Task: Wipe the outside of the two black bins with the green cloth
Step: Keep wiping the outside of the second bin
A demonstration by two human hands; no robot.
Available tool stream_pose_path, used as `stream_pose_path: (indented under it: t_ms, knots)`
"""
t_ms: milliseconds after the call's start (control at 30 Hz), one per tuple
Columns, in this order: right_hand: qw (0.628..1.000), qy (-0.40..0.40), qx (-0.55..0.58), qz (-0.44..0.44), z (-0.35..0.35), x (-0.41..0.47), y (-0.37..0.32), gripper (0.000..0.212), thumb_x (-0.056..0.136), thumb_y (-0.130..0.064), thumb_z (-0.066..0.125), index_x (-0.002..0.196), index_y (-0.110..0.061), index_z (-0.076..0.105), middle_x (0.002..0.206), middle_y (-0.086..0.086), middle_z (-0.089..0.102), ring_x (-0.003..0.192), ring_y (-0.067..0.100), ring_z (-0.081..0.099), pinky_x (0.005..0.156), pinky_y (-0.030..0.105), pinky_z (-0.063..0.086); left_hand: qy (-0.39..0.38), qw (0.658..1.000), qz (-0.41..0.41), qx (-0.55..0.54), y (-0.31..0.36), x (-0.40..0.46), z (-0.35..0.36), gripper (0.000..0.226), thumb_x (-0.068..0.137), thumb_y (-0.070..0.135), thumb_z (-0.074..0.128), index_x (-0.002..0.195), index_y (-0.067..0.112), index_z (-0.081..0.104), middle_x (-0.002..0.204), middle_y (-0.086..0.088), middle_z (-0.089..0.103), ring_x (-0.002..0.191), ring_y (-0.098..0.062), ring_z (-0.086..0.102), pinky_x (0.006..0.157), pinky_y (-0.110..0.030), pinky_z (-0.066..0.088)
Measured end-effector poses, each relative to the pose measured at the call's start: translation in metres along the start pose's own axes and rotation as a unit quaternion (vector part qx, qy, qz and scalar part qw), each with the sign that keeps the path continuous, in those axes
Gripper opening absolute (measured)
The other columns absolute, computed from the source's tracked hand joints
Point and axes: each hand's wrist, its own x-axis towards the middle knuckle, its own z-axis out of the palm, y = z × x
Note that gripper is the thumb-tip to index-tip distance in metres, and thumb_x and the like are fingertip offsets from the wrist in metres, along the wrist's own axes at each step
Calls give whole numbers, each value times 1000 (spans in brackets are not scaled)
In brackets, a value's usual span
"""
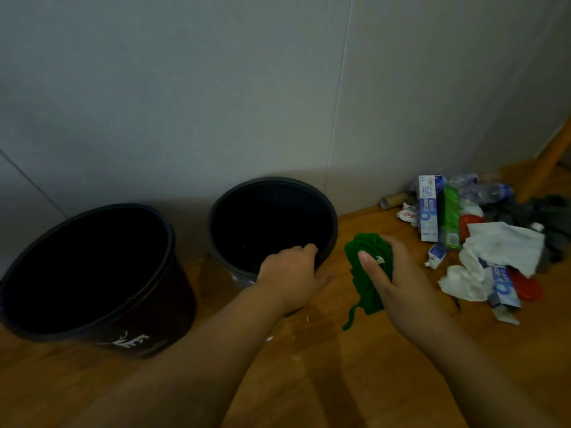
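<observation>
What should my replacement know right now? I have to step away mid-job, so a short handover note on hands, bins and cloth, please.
Left hand: grips the near rim of the right bin, steadying it.
Right hand: holds the bunched green cloth beside that bin, not clearly touching it.
Left bin: stands apart, untouched.
Done: cannot tell that any wiping is done.
Left: wipe the outside of both bins.
</observation>
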Motion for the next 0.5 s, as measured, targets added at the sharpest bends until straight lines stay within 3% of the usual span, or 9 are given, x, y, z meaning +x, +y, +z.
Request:
stream_pose_path:
  t_ms: [67, 133, 200, 300, 400, 500]
  knots:
    - [1000, 12, 9, 2, -1, -1, 6, 42, 89, -53, 48, 125, -32, 45, 102, -10, 63, 85, 4, 65, 64, 26, 58, 7, 1000, -6, 9, 5, 7, 12, 44, 99, 47, 47, 134, 21, 43, 117, -5, 61, 102, -24, 61, 83, -43, 55]
    - [1000, 21, 12, 7, 0, -2, 10, 24, 91, -48, 52, 106, -29, 52, 88, -5, 65, 75, 6, 65, 62, 33, 58, 44, 999, -23, -2, 6, 11, 19, 30, 102, 30, 47, 131, 22, 44, 109, -5, 64, 93, -24, 63, 77, -42, 56]
    - [999, 29, 19, 14, 1, -3, 14, 16, 92, -42, 56, 96, -27, 55, 81, -1, 64, 68, 8, 63, 59, 36, 57, 74, 997, -32, -8, 5, 11, 22, 29, 103, 23, 44, 132, 23, 46, 107, -5, 65, 92, -25, 64, 75, -42, 56]
    - [998, 36, 48, 34, 4, -3, 21, 9, 92, -33, 60, 91, -25, 57, 81, 2, 64, 69, 11, 65, 62, 40, 58, 93, 995, -21, -12, 2, 1, 18, 30, 105, 32, 40, 133, 26, 47, 108, -3, 66, 94, -22, 65, 76, -38, 56]
    - [994, 41, 82, 55, 7, -4, 30, 4, 92, -31, 61, 92, -27, 58, 85, 3, 67, 75, 16, 67, 68, 45, 59, 161, 986, -8, -28, -9, -10, 9, 30, 103, 36, 42, 130, 28, 53, 102, 4, 67, 88, -13, 66, 72, -33, 58]
    - [991, 51, 108, 57, 10, -6, 37, 2, 93, -31, 60, 94, -30, 58, 88, 3, 67, 79, 18, 67, 68, 44, 59, 231, 965, -17, -125, -19, -19, -2, 25, 101, 35, 49, 123, 30, 59, 96, 10, 67, 83, -6, 64, 70, -27, 57]
